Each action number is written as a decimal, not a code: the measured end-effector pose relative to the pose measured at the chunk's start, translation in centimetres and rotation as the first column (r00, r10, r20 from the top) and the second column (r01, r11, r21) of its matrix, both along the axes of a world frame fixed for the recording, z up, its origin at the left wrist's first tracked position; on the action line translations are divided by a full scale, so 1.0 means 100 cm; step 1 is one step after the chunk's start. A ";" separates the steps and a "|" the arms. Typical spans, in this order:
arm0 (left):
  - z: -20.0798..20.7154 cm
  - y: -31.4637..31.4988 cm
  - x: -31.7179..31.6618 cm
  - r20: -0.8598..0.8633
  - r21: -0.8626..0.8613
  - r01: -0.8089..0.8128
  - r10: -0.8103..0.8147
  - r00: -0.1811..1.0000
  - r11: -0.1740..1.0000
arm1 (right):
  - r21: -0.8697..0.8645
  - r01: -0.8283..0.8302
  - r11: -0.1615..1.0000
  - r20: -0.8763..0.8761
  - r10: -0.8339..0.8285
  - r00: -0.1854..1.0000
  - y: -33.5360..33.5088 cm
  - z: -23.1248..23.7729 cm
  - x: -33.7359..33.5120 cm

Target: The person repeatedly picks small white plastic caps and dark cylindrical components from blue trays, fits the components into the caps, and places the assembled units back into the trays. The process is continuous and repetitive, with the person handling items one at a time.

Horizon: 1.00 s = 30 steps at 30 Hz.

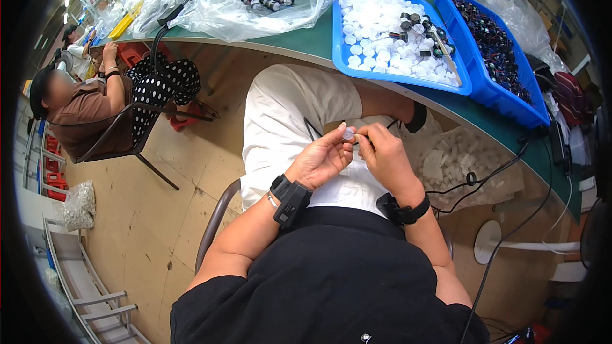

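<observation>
Above my lap, my left hand (322,160) pinches a small clear plastic cap (348,134) between thumb and fingertips. My right hand (386,158) is closed too, its thumb and forefinger meeting at the cap's right side; whatever they grip is too small to make out. Beyond my hands, on the green table, a shallow blue tray (339,44) holds many white translucent caps (373,22). Several small black round parts (411,25) and a tweezer-like tool (448,57) lie on top of those caps.
A deeper blue bin (503,92) of dark wired parts stands right of the tray. Left of it, a clear plastic bag (220,9) holds more assembled parts. Black cables (472,181) hang at the table's right. A co-worker (95,105) sits at the left.
</observation>
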<state>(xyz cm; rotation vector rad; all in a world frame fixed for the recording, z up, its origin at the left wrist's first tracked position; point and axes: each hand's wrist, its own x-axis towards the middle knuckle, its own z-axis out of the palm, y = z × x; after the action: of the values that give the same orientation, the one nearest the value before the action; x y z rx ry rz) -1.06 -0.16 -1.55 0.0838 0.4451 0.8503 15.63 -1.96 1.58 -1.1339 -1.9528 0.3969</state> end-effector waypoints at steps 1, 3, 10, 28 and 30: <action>0.000 0.000 0.001 -0.003 0.003 -0.004 0.004 1.000 1.000 | -0.054 -0.002 0.999 -0.048 -0.001 0.999 0.000 -0.001 0.000; 0.001 -0.001 0.001 -0.012 0.016 -0.009 0.009 1.000 1.000 | -0.097 0.011 0.995 -0.113 -0.023 0.993 0.000 -0.004 -0.002; 0.001 -0.003 0.002 -0.076 0.076 0.009 -0.003 0.997 0.997 | -0.157 0.059 0.986 -0.142 -0.081 0.987 -0.004 0.008 -0.006; -0.004 -0.003 0.004 -0.114 0.117 0.013 0.001 0.993 0.993 | -0.175 0.091 0.980 -0.147 -0.117 0.982 -0.002 0.002 -0.005; -0.004 -0.004 0.004 -0.158 0.151 0.011 0.014 0.987 0.989 | -0.173 0.096 0.980 -0.145 -0.122 0.982 -0.002 0.001 -0.005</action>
<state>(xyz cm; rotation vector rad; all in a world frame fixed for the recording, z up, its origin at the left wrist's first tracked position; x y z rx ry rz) -0.67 -0.59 -1.91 0.2930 0.5298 0.8816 15.11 -2.15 1.64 -1.2710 -1.7390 0.5787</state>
